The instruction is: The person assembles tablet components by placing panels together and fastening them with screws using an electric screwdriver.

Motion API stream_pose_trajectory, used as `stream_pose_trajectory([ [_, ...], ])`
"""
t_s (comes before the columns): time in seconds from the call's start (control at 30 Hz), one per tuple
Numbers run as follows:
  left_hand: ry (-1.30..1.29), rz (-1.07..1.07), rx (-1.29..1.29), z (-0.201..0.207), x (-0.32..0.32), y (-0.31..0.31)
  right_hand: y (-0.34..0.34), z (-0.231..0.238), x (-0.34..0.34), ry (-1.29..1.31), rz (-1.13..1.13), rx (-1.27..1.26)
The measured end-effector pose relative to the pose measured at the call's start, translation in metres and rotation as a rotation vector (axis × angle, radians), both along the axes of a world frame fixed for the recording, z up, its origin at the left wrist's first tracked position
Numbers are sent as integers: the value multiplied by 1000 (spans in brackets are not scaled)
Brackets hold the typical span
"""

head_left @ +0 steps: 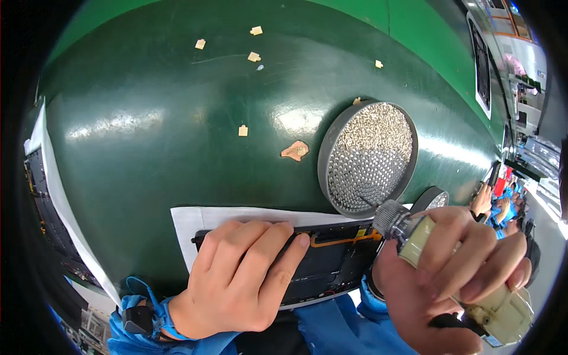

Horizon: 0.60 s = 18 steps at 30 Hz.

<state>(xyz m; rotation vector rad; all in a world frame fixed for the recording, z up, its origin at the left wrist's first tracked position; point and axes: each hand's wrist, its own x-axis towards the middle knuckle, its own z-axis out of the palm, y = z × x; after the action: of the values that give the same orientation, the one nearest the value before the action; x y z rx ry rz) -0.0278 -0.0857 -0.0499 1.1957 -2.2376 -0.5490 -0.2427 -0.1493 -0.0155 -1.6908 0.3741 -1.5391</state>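
Note:
In my right hand is an electric screwdriver with a pale yellow-green body, fingers wrapped round it. Its thin bit reaches over the near part of a round grey screw tray; whether the tip touches a screw I cannot tell. Loose small screws heap in the tray's far half, and the near half shows rows of holes. My left hand rests with bent fingers on an opened black electronic device, gripping near its far edge. A white sheet lies under the device.
Several small cream tabs and a torn brownish scrap dot the green table. A second small round tray stands behind my right hand. Another device on white sheeting lies at left. People in blue sit at far right.

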Motion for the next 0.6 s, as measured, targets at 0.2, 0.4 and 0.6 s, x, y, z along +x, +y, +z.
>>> stream_pose_trajectory([
  [0.2, -1, -20, 57, 1, 3, 0, -4, -9, 0, 48, -56, 47],
  [0.4, 9, -16, 72, 1, 1, -1, -3, -12, 3, 56, -100, 88],
  [0.6, 17, -16, 42, -3, -1, -1, -1, -17, 7, 60, -115, 77],
])
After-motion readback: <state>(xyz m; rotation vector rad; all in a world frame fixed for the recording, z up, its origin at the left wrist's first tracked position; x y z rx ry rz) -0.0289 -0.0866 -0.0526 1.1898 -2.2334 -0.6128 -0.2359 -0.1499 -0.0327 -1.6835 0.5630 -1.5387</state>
